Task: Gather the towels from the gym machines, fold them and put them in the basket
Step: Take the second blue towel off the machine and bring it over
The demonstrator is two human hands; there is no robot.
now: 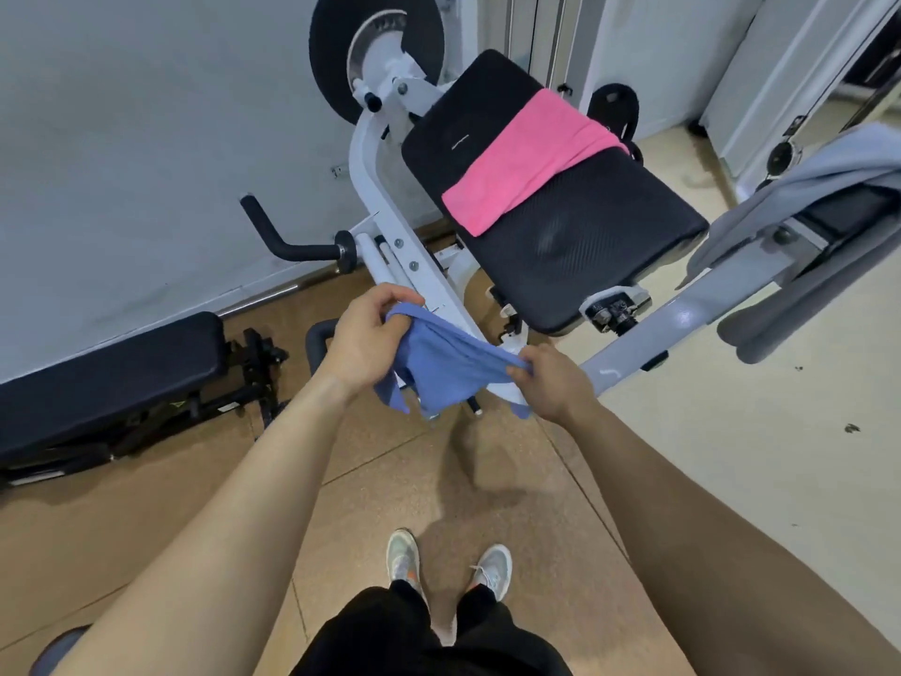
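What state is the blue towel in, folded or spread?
Neither: blue towel hangs bunched between left hand and right hand, not yet folded.

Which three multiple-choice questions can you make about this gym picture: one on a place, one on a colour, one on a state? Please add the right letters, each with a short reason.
1. Where does the pink towel lie?
A. on the floor
B. across the black padded seat
C. in a basket

2. What colour is the held towel?
A. blue
B. green
C. yellow

3. How is the held towel gripped?
A. one hand alone grips it
B. the left hand and the right hand each grip one end
C. no hand touches it

Answers:
1 B: the pink towel is spread slantwise over the seat pad.
2 A: the cloth between the hands is blue.
3 B: fingers of both hands are curled round the cloth, which hangs between them above the floor.
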